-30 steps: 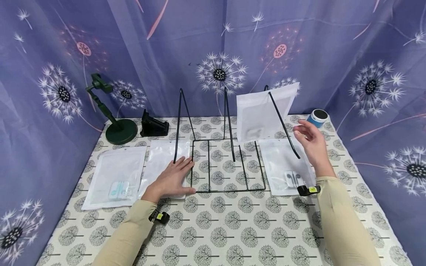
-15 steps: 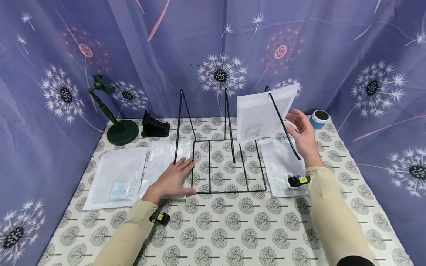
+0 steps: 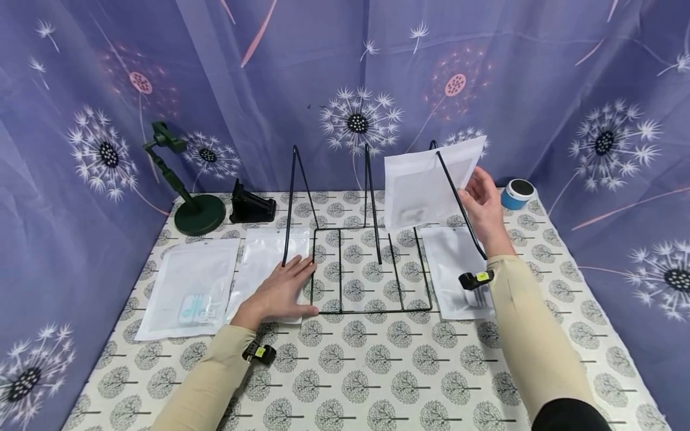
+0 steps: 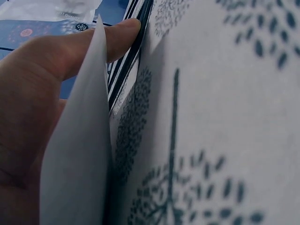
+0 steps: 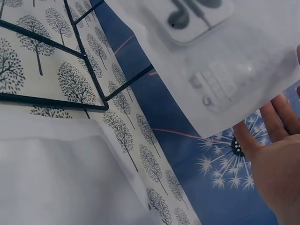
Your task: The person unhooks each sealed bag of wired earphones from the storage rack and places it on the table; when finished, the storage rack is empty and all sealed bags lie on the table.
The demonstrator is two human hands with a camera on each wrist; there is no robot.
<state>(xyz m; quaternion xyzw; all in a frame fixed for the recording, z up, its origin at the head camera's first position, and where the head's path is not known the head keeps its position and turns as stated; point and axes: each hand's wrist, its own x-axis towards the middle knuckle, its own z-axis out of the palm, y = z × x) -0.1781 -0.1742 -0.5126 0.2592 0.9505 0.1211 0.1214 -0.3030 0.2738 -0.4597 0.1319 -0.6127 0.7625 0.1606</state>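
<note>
A black wire rack with several tall bent arms stands mid-table. From its right arm hangs a white zip bag; through its film the right wrist view shows earphones in a case. My right hand is at that bag's right edge, thumb in front and fingers partly hidden behind, not visibly curled tight. My left hand rests spread over a flat white bag, with fingertips and thumb at the rack's left base wire. In the left wrist view a bag edge rises beside the thumb.
White bags lie at the far left and right of the rack, the latter partly under my right wrist. Behind stand a dark green stand, a black holder and a blue round container. Patterned curtains surround the table.
My right hand has moved left from beside the blue container to the hanging bag's edge, its fingers now partly behind the bag. My left hand has stayed at the rack's base.
</note>
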